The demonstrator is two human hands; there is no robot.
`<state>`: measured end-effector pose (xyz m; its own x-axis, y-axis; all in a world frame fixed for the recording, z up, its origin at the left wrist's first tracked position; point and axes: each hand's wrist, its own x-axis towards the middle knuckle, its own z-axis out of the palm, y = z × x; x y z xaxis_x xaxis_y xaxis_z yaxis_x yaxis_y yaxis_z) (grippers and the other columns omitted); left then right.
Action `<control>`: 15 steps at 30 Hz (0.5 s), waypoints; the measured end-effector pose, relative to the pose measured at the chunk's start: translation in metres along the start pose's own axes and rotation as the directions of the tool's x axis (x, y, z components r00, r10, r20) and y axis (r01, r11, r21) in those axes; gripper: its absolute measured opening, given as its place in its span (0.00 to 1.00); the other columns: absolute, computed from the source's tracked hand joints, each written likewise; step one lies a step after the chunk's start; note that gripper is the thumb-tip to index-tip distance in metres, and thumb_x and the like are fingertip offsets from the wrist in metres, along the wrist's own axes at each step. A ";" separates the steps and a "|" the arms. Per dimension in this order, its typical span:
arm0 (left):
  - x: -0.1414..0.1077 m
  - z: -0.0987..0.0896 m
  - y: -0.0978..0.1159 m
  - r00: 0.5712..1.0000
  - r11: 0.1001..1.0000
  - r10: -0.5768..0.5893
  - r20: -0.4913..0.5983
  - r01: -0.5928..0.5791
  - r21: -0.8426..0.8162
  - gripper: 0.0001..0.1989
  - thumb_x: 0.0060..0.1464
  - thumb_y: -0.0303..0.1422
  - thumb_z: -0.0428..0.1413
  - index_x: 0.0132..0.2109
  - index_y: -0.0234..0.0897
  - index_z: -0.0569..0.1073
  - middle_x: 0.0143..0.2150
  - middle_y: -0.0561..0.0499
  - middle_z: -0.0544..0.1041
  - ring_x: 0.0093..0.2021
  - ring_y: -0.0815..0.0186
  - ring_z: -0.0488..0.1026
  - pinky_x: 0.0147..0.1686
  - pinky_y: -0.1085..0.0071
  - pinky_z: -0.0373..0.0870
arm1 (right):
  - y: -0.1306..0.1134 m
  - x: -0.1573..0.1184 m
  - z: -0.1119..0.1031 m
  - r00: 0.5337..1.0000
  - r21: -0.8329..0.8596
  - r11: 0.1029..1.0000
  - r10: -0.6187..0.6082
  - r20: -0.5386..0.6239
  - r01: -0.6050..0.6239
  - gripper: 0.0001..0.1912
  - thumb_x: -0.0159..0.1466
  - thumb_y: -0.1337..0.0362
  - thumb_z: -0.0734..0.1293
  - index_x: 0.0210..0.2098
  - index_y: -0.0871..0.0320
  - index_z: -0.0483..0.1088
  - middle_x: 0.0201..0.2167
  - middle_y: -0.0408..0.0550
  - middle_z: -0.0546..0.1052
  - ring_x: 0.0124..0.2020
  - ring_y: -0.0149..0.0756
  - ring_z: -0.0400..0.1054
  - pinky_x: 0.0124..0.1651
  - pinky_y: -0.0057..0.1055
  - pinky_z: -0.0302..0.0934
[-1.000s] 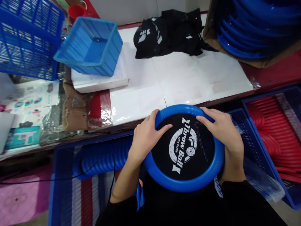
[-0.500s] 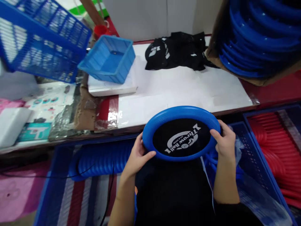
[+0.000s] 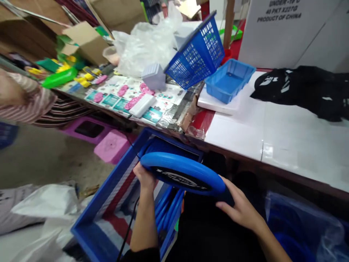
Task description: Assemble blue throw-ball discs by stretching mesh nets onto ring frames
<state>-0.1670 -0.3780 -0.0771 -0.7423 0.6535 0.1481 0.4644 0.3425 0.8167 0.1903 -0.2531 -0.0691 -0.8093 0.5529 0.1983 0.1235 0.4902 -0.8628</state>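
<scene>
A flying disc [image 3: 188,168] with a thick blue rim and a black centre with white print is between my hands, tilted and seen nearly edge-on. My left hand [image 3: 145,177] is closed on its left end, most fingers hidden behind the rim. At the right end, my right hand [image 3: 239,204] grips the rim, thumb on the near side. Below and beyond the disc lies a big blue crate [image 3: 109,198] with a striped lining and blue rings [image 3: 167,209] inside.
The white-covered table [image 3: 237,134] bears a small blue bin [image 3: 230,80] and black printed fabric pieces [image 3: 300,89]. A blue basket [image 3: 196,54] leans farther left. A co-worker's striped sleeve [image 3: 40,100] is at far left. A pink stool [image 3: 111,145] stands on the floor.
The view has swung left, over the striped-lined crate. The disc has moved with both hands to that side and tipped from showing its printed face to nearly edge-on.
</scene>
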 end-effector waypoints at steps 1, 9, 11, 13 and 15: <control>0.003 -0.012 -0.001 0.996 1.000 0.027 -0.091 -0.027 -0.005 0.53 0.48 0.79 0.23 0.31 0.39 0.71 0.19 0.56 0.59 0.20 0.66 0.61 0.21 0.68 0.61 | -0.003 0.010 0.000 0.999 -0.018 1.000 -0.026 -0.028 0.026 0.38 0.71 0.53 0.71 0.76 0.49 0.58 0.67 0.58 0.75 0.65 0.53 0.74 0.64 0.47 0.73; 0.012 -0.070 0.014 0.952 0.915 0.305 -0.033 -0.283 0.289 0.43 0.49 0.76 0.49 0.28 0.37 0.76 0.18 0.53 0.71 0.19 0.66 0.67 0.23 0.70 0.63 | -0.018 0.104 0.045 0.926 -0.064 0.948 -0.317 -0.203 0.311 0.22 0.75 0.67 0.64 0.67 0.58 0.70 0.53 0.59 0.83 0.54 0.47 0.80 0.56 0.43 0.78; 0.013 -0.088 0.006 0.943 0.882 0.331 -0.038 -0.295 0.368 0.40 0.54 0.73 0.49 0.30 0.37 0.77 0.19 0.54 0.70 0.19 0.67 0.67 0.24 0.70 0.64 | -0.010 0.118 0.067 0.914 -0.061 0.941 -0.338 -0.226 0.333 0.21 0.75 0.67 0.65 0.66 0.58 0.71 0.54 0.59 0.83 0.55 0.47 0.80 0.57 0.43 0.77; 0.010 -0.102 -0.006 0.939 0.844 0.345 -0.011 -0.305 0.441 0.36 0.59 0.68 0.50 0.34 0.37 0.78 0.23 0.53 0.74 0.22 0.65 0.71 0.29 0.70 0.68 | 0.003 0.127 0.090 0.937 -0.045 0.957 -0.288 -0.198 0.285 0.21 0.75 0.67 0.65 0.66 0.59 0.72 0.56 0.59 0.83 0.57 0.45 0.79 0.60 0.43 0.75; 0.000 -0.109 -0.021 0.935 0.797 0.336 0.113 -0.346 0.496 0.31 0.63 0.62 0.54 0.40 0.36 0.79 0.32 0.49 0.80 0.31 0.61 0.78 0.36 0.68 0.73 | 0.020 0.130 0.110 0.970 -0.090 0.972 -0.227 -0.093 0.219 0.20 0.76 0.66 0.64 0.65 0.60 0.73 0.58 0.60 0.82 0.60 0.47 0.77 0.64 0.47 0.72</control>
<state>-0.2292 -0.4585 -0.0334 -0.4835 0.8024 0.3498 0.8663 0.3813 0.3228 0.0246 -0.2452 -0.1120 -0.7595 0.4872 0.4310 -0.0055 0.6577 -0.7533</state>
